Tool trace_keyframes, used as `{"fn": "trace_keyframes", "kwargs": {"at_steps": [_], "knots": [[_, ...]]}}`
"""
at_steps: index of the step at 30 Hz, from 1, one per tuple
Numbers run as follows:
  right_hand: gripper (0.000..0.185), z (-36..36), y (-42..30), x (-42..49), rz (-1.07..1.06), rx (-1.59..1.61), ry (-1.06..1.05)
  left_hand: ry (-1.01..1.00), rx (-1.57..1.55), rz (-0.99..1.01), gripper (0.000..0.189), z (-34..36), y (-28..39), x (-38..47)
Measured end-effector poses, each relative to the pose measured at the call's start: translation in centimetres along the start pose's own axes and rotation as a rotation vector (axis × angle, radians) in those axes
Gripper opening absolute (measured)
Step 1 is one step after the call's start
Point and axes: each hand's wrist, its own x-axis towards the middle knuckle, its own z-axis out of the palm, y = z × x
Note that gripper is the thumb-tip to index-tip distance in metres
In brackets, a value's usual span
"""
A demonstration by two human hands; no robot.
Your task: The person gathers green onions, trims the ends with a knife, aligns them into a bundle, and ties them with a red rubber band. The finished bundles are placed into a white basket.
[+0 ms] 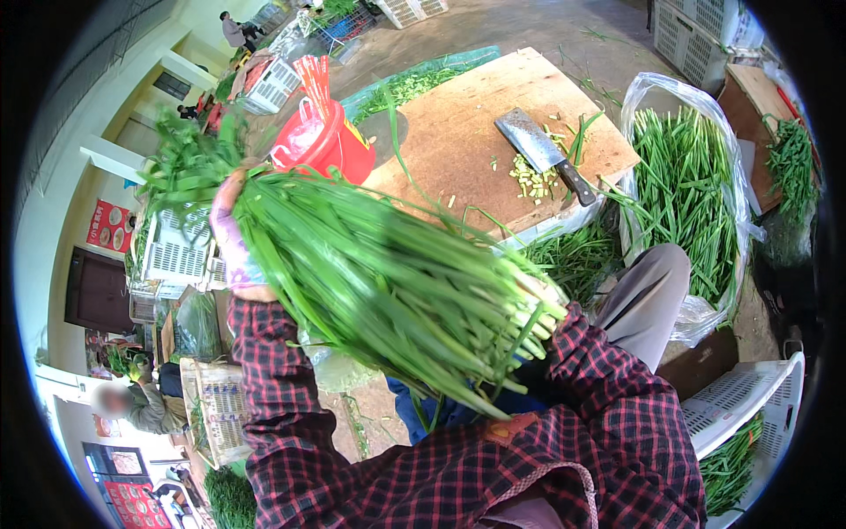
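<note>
A large bunch of long green leafy stalks (370, 278), which look like garlic chives, lies slantwise across my lap and is partly blurred. My left hand (229, 193), with a purple patterned covering at the wrist, is closed around its leafy end. Pale cut ends point to the lower right, by my right sleeve. My right hand is hidden behind the stalks. Beyond the bunch is a wooden board (456, 139). On it lie a cleaver (532, 142) with a dark handle and small chopped stem pieces (531, 180).
A red bucket (347, 149) stands at the board's left, holding plastic and red-printed strips. To the right, a clear plastic bag (624, 132) holds more stalks (687, 192). White crates (727, 403) stand at lower right. A co-worker (155, 406) sits at the left.
</note>
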Motion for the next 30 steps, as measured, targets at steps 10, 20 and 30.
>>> {"fn": "trace_keyframes", "kwargs": {"at_steps": [10, 20, 30], "knots": [[0.055, 2.7, 1.7, -4.6, -0.593, 1.373, 0.169, 0.124, -0.097, -0.068, 0.018, -1.0, 0.3, 5.6], [0.062, 5.2, -3.1, -7.3, -0.509, 1.561, -0.166, 0.154, 0.028, 0.099, 0.021, -0.9, 2.9, 9.2], [0.049, 1.9, -3.9, -12.1, 0.418, -0.841, 0.592, 0.086, -0.017, 0.236, 0.024, 4.6, 6.3, 8.7]]}}
